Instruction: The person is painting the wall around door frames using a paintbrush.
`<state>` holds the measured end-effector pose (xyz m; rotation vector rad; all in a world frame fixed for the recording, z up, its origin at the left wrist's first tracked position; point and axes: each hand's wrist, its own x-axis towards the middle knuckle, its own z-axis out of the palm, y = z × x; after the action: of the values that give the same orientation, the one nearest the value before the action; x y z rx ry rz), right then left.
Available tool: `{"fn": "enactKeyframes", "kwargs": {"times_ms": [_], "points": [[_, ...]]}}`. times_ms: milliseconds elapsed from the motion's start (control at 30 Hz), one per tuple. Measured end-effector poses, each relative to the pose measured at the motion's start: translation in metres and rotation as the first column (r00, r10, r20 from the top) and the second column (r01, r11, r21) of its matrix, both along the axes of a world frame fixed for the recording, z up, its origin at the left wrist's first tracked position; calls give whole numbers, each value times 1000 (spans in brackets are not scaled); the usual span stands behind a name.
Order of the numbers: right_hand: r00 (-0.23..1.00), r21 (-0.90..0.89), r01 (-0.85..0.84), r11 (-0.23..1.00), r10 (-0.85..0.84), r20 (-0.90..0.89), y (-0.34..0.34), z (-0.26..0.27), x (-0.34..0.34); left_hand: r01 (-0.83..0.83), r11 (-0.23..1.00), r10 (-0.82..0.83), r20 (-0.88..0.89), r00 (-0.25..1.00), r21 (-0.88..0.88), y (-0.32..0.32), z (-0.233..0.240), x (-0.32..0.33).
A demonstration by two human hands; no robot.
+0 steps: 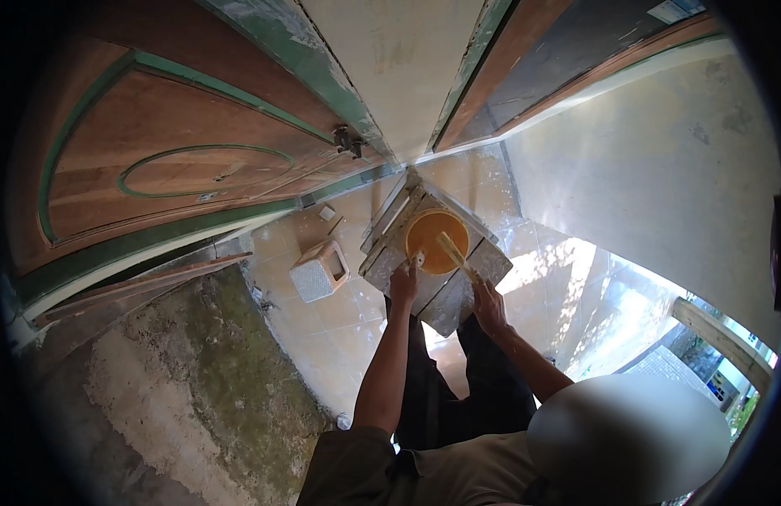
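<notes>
An orange bucket stands on a worn wooden plank stand in front of me. My right hand grips a flat, pale wooden stick, whose far end lies over the bucket's mouth. At the bucket's lower left rim, my left hand is closed around a small pale object. What that object is cannot be made out. The bucket's contents are not clearly visible.
A brown door with green trim is at left, near a bare wall corner. A small stool-like box lies on the tiled floor. Mossy concrete borders the tiles. At right are a plastered wall and a wooden rail.
</notes>
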<state>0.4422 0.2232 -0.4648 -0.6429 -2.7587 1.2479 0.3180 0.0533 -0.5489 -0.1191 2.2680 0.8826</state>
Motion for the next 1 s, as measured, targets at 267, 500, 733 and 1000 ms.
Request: {"fn": "enactKeyframes", "kwargs": {"times_ms": [267, 500, 733, 1000], "points": [[983, -51, -52, 997, 60, 176, 0, -28, 28, 46, 993, -44, 17, 999, -110, 5, 8, -1], [967, -68, -42, 997, 58, 248, -4, -25, 28, 48, 992, -51, -23, 998, -116, 3, 7, 1], [980, -40, -68, 997, 74, 183, -14, -26, 34, 47, 988, -36, 74, 997, -145, 8, 15, -5], [988, -6, 9, 1000, -8, 152, -7, 10, 30, 1, 1000, -2, -2, 1000, -30, -1, 19, -8]]}}
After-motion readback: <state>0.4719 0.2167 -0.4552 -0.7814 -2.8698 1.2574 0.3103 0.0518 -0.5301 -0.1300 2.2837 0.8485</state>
